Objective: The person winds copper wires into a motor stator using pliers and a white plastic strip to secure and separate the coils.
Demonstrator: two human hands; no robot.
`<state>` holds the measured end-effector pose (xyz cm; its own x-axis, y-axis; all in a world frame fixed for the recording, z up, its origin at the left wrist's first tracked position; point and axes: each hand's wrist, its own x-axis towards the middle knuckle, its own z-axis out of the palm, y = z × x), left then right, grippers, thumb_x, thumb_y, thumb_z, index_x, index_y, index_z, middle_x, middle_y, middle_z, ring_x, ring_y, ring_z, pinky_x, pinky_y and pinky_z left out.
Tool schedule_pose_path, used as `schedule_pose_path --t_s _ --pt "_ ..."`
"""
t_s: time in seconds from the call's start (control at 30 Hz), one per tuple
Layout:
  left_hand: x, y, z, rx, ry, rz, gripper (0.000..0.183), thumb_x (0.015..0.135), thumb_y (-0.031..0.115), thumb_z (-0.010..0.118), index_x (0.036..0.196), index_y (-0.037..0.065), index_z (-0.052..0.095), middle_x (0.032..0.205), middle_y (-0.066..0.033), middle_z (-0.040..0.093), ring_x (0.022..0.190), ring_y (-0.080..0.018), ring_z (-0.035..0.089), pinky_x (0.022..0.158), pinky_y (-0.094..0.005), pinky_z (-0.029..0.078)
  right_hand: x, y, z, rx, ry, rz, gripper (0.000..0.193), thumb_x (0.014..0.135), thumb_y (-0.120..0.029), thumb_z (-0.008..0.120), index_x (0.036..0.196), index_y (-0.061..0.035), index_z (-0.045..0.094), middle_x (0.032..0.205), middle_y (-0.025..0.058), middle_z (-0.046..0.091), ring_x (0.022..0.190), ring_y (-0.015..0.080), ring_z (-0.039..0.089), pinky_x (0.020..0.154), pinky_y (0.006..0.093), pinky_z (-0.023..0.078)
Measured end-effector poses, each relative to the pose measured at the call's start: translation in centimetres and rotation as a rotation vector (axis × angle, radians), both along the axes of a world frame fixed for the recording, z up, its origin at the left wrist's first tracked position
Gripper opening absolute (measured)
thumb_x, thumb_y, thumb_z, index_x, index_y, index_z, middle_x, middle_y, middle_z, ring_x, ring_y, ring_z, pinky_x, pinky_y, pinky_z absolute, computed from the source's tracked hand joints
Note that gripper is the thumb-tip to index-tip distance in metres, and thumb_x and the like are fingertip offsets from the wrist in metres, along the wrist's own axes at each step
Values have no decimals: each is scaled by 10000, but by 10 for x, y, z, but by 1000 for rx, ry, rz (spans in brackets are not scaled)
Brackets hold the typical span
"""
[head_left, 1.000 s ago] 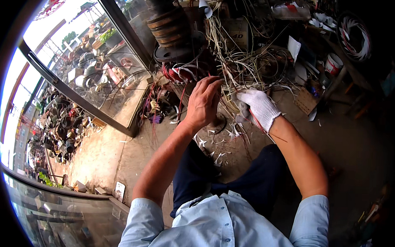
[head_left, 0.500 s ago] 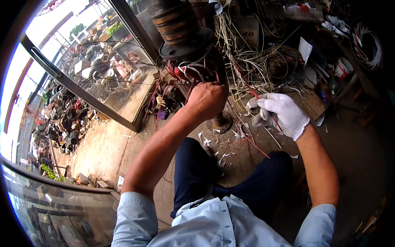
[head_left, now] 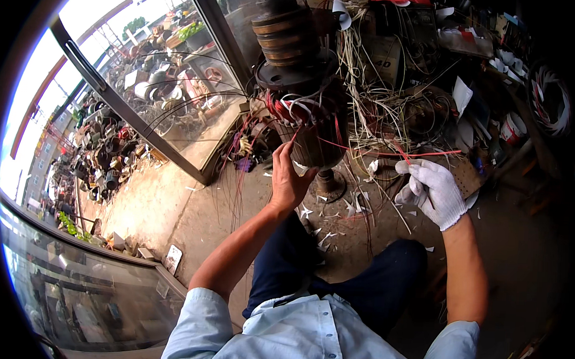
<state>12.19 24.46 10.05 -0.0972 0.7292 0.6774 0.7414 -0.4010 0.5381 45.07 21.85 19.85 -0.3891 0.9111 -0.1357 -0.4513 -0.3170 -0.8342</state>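
Note:
A wound motor rotor [head_left: 317, 139] with a ribbed dark core stands upright before me, its copper-coloured rings [head_left: 283, 41] at the top. Red and white sleeved leads [head_left: 294, 108] ring the core's upper end. My bare left hand [head_left: 290, 179] is open at the core's left side, fingers stretched upward and thumb apart, fingertips close to a red lead. To the right, my right hand [head_left: 434, 192] in a white knitted glove pinches a red wire [head_left: 407, 159]. A thin red length [head_left: 390, 151] runs across between the rotor and the area beyond that glove.
Tangled pale wires [head_left: 372, 113] heap behind the rotor. White paper scraps [head_left: 326, 238] litter the floor around its round base [head_left: 330, 186]. A white bucket [head_left: 513, 128] and a coil of wire [head_left: 550, 103] are at the right. On the left stands a metal-framed glass door [head_left: 128, 114].
My left hand has come away from the leads and spread its fingers. The right hand still pinches red wire; a red length now stretches sideways instead of slanting toward the floor. The view has shifted.

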Motion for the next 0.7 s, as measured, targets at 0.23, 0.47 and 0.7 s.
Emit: schedule_pose_path --t_s 0.23,0.47,0.7 --pt "24 74 43 162 -364 -109 673 795 126 817 1342 0 446 1171 -108 599 1060 -196 589 926 -335 488 -15 -6 -10 -35 -37 9 293 968 -105 480 1167 97 557 629 23 566 631 234 690 674 397 609" --pt "36 53 62 -200 -792 -460 208 945 159 681 839 -13 628 797 9 637 742 -54 528 669 -226 436 -8 -8 -14 -19 -53 -36 281 974 -94 462 1148 103 564 632 24 574 630 236 688 701 399 598" --pt "0 6 -11 139 468 -600 181 825 161 695 875 5 618 1031 -153 608 1167 -382 551 1050 -490 418 -12 -4 6 25 -87 -29 285 968 -83 461 1133 128 558 657 29 589 640 219 681 684 325 599"
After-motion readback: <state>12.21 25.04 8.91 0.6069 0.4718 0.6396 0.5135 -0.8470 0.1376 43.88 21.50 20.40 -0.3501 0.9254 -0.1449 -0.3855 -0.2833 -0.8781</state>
